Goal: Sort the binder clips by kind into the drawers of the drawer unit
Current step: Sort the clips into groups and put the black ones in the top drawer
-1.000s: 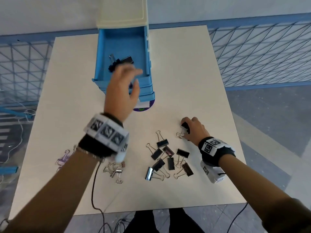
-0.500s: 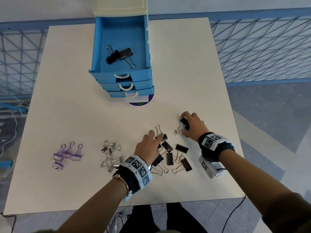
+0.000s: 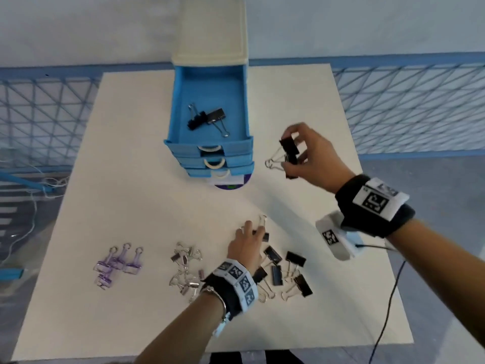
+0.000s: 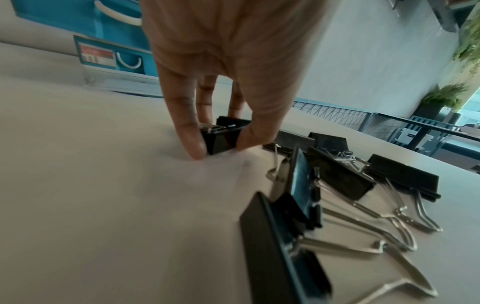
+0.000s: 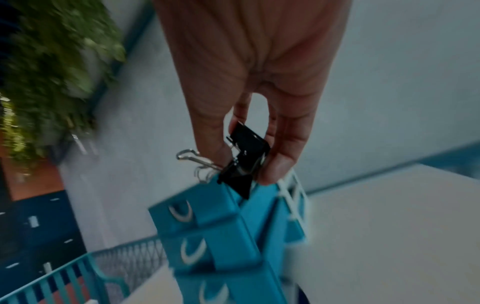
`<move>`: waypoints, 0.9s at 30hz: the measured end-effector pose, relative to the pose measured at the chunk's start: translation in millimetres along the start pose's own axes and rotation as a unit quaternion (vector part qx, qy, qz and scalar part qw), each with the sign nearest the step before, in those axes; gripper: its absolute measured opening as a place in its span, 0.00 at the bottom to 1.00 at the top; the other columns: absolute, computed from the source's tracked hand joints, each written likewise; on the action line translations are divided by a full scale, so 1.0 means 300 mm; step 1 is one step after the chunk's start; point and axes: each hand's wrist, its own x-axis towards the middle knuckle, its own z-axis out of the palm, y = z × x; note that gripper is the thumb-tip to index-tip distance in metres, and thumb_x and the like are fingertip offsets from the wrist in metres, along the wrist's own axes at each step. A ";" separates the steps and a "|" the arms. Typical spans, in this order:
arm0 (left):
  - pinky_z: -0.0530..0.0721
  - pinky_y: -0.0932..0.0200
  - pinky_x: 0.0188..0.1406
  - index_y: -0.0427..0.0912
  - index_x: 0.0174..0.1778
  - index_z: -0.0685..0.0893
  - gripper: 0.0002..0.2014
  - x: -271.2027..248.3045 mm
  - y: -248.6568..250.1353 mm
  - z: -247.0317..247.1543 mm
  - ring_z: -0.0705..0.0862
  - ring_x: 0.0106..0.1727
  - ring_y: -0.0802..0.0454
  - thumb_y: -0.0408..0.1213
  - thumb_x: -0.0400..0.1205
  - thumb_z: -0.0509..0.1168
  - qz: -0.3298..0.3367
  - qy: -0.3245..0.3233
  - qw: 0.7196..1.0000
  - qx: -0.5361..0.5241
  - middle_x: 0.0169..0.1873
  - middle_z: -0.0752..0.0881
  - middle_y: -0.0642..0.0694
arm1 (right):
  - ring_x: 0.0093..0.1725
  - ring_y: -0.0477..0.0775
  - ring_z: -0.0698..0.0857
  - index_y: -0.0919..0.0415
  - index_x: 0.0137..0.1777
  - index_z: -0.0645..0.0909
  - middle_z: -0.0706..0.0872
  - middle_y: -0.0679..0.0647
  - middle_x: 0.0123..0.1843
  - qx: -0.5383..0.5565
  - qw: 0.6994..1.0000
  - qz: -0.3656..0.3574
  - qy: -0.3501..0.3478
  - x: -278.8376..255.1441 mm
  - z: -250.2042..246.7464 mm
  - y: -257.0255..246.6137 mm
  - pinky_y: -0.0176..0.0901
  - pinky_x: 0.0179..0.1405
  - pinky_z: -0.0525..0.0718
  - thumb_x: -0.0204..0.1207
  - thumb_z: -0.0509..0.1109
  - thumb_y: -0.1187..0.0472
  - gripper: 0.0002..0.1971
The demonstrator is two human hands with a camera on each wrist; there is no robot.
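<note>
The blue drawer unit [image 3: 210, 158] stands at the table's far middle, its top drawer [image 3: 208, 137] pulled out with two black clips [image 3: 207, 119] inside. My right hand [image 3: 291, 153] is raised to the right of the unit and pinches a black binder clip [image 3: 288, 156] [image 5: 244, 162], wire handles pointing left. My left hand [image 3: 253, 233] is down at the pile of black clips [image 3: 286, 271] near the table's front and pinches one black clip [image 4: 223, 137] between thumb and fingers against the table. Several black clips [image 4: 337, 176] lie beside it.
Three purple clips [image 3: 118, 264] lie at the front left, and a heap of small silver clips [image 3: 186, 269] sits beside my left wrist. The two lower drawers [image 3: 217, 166] are closed. A blue mesh railing [image 3: 409, 109] runs behind the white table [image 3: 131, 179].
My right hand has lifted its black clip off the table and carried it up toward the drawer unit. My left hand, back from the drawer, has settled on a black clip in the pile.
</note>
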 end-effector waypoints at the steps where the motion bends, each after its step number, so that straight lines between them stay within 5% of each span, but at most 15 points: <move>1: 0.83 0.48 0.51 0.44 0.69 0.65 0.26 0.004 -0.005 0.002 0.74 0.62 0.39 0.28 0.76 0.64 0.000 0.000 1.000 0.001 0.68 0.66 0.38 | 0.37 0.56 0.79 0.59 0.56 0.75 0.79 0.62 0.49 -0.003 1.000 -0.026 -0.002 0.044 -0.008 -0.057 0.49 0.43 0.85 0.64 0.74 0.70 0.21; 4: 0.82 0.48 0.50 0.43 0.69 0.65 0.25 0.007 -0.015 0.002 0.73 0.63 0.37 0.26 0.77 0.62 0.001 0.004 1.000 -0.001 0.68 0.67 0.37 | 0.38 0.56 0.78 0.60 0.56 0.76 0.81 0.62 0.50 -0.034 0.996 -0.074 -0.021 0.167 0.002 -0.202 0.48 0.44 0.82 0.65 0.76 0.66 0.20; 9: 0.84 0.50 0.44 0.45 0.67 0.70 0.22 0.016 -0.039 0.016 0.77 0.59 0.39 0.30 0.78 0.64 0.018 0.039 0.999 -0.016 0.64 0.72 0.40 | 0.36 0.53 0.76 0.56 0.54 0.77 0.77 0.55 0.45 -0.085 0.992 -0.071 -0.056 0.342 0.078 -0.296 0.35 0.27 0.74 0.67 0.74 0.66 0.16; 13: 0.84 0.54 0.35 0.46 0.61 0.75 0.20 0.018 -0.051 0.006 0.81 0.52 0.41 0.33 0.74 0.69 0.028 0.051 0.998 0.000 0.58 0.77 0.42 | 0.52 0.56 0.80 0.58 0.64 0.78 0.81 0.59 0.60 -0.125 0.990 -0.044 -0.039 0.434 0.127 -0.285 0.38 0.51 0.78 0.72 0.70 0.66 0.20; 15: 0.80 0.62 0.19 0.50 0.49 0.81 0.24 0.020 -0.050 0.000 0.85 0.38 0.48 0.38 0.59 0.80 0.036 0.042 0.998 0.016 0.45 0.84 0.48 | 0.67 0.57 0.78 0.56 0.71 0.73 0.77 0.57 0.72 -0.129 0.990 -0.046 -0.036 0.454 0.131 -0.273 0.40 0.67 0.73 0.74 0.66 0.66 0.24; 17: 0.73 0.69 0.09 0.53 0.40 0.82 0.27 0.030 -0.052 0.014 0.83 0.27 0.53 0.40 0.46 0.83 0.035 0.036 0.999 0.008 0.35 0.85 0.52 | 0.72 0.54 0.74 0.55 0.75 0.68 0.73 0.55 0.76 -0.115 0.991 -0.056 -0.039 0.453 0.121 -0.264 0.38 0.72 0.67 0.76 0.63 0.67 0.26; 20: 0.76 0.64 0.14 0.49 0.46 0.82 0.27 0.022 -0.046 0.022 0.84 0.31 0.48 0.35 0.52 0.81 0.043 0.070 0.997 -0.002 0.39 0.85 0.48 | 0.65 0.50 0.78 0.57 0.75 0.67 0.75 0.57 0.74 -0.044 0.996 -0.077 -0.012 0.408 0.102 -0.244 0.37 0.70 0.73 0.76 0.59 0.70 0.26; 23: 0.77 0.54 0.33 0.43 0.64 0.73 0.23 0.018 -0.034 0.016 0.80 0.52 0.38 0.30 0.73 0.67 0.026 0.073 0.997 -0.006 0.58 0.78 0.39 | 0.54 0.47 0.81 0.58 0.70 0.74 0.82 0.52 0.58 0.009 0.991 -0.113 0.070 0.311 0.083 -0.187 0.27 0.54 0.79 0.75 0.60 0.68 0.22; 27: 0.73 0.55 0.38 0.43 0.66 0.68 0.20 0.033 -0.032 0.016 0.78 0.55 0.38 0.34 0.78 0.62 0.012 0.090 0.996 -0.006 0.60 0.74 0.38 | 0.42 0.49 0.81 0.59 0.58 0.82 0.85 0.60 0.51 0.017 0.986 -0.109 0.129 0.100 0.068 -0.024 0.33 0.41 0.80 0.71 0.60 0.69 0.17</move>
